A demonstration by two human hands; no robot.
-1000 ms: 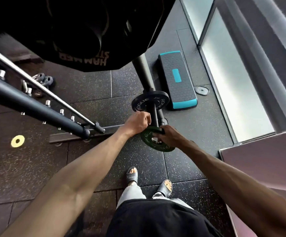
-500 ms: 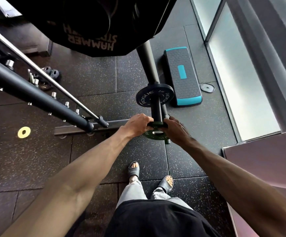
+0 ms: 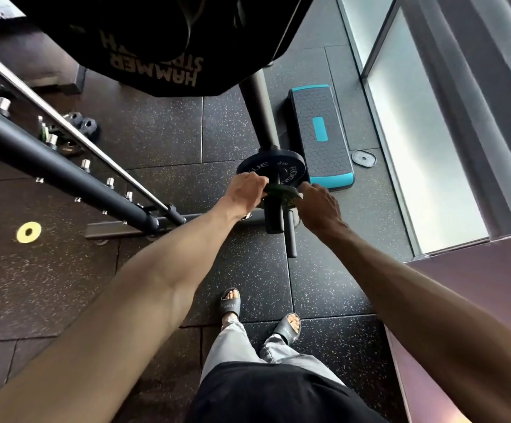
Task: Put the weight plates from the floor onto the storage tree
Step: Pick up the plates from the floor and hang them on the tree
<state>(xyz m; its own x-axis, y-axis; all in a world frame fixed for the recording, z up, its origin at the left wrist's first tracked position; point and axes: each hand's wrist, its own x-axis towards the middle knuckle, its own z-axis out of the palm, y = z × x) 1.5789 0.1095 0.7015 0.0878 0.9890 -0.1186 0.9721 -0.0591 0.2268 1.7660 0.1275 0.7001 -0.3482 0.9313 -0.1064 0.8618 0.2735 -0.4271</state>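
Where left hand (image 3: 248,190) grips: green plate (image 3: 282,190), left edge, fingers curled; plate on peg (image 3: 274,219).
Right hand (image 3: 318,206): fingertips at right edge, grip unclear.
Floor (image 3: 162,138): speckled rubber tiles; yellow plate (image 3: 28,232) at left.

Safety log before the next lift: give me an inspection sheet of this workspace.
Surface: speckled rubber floor.
Job's things: green plate on the storage tree's peg, in front of a black plate; yellow plate lying on the floor.
Clutter: step platform, small dumbbells, grey disc.
Hands: left hand grips the green plate's rim; right hand has fingertips at the rim, grip unclear.
Cables: nothing seen.
Surroundings: rack left, window right.
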